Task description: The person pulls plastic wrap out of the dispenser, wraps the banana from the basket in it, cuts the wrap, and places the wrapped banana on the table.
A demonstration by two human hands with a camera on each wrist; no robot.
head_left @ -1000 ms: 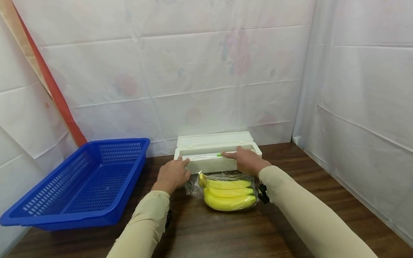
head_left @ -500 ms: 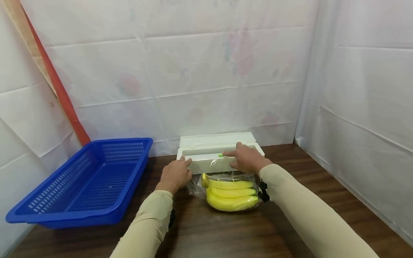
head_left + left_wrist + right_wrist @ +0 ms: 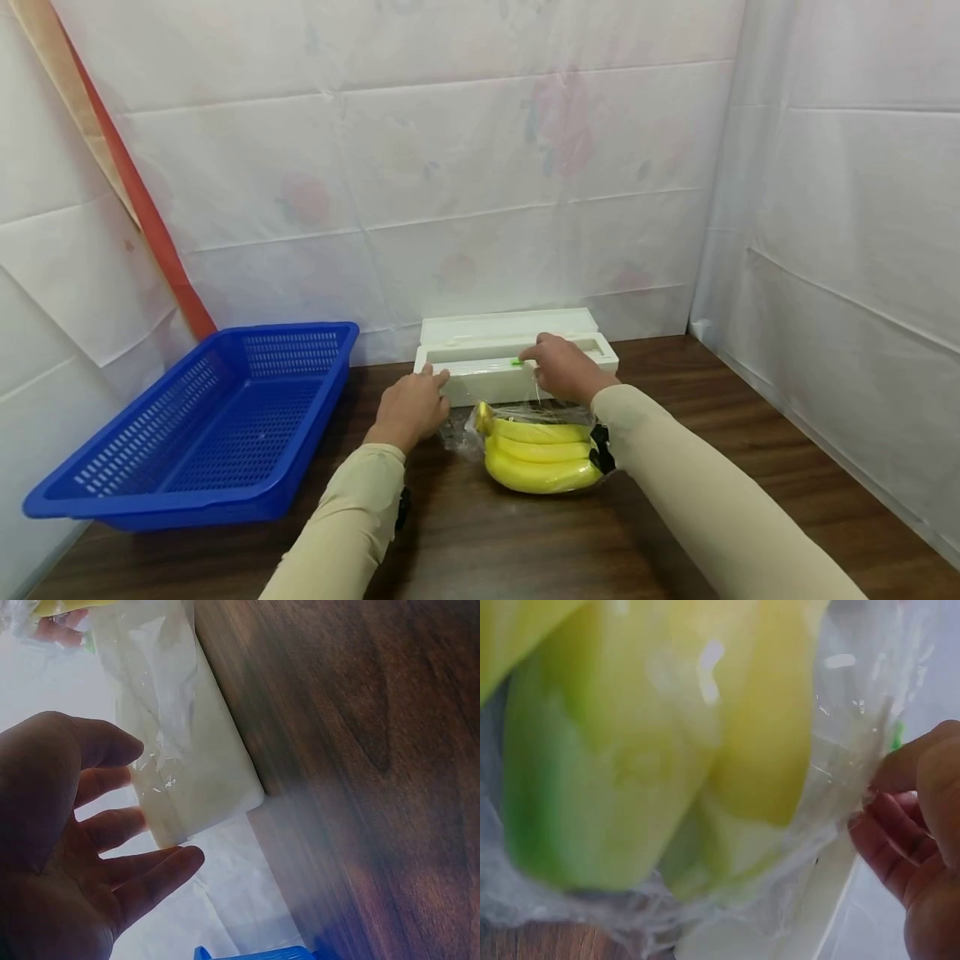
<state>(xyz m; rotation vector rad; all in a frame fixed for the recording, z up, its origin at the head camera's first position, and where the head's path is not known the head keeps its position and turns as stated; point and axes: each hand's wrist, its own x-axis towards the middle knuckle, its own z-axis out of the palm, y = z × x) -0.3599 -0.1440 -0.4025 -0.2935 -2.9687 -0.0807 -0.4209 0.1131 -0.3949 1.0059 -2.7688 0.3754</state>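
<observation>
A white cling film dispenser (image 3: 491, 383) stands at the back of the table with its lid (image 3: 517, 323) raised. Clear film (image 3: 468, 367) stretches over its front and down to the bunch of bananas (image 3: 543, 454), which lies under film just before it. My left hand (image 3: 408, 408) holds the dispenser's left front end, with thumb and fingers on either side in the left wrist view. At the front edge my right hand (image 3: 566, 371) has its curled fingers at a small green slide cutter (image 3: 516, 362). Film and bananas partly cover that hand's work in the right wrist view.
A blue perforated basket (image 3: 225, 433) stands on the left of the dark wooden table (image 3: 487, 550). White sheeting (image 3: 450, 167) hangs behind the dispenser and on both sides. A red and tan strip (image 3: 142, 192) runs down the left corner.
My right fingers have curled in closer at the green slide cutter, and the right wrist has shifted slightly left. The left hand keeps its place on the dispenser. The head view has shifted a little.
</observation>
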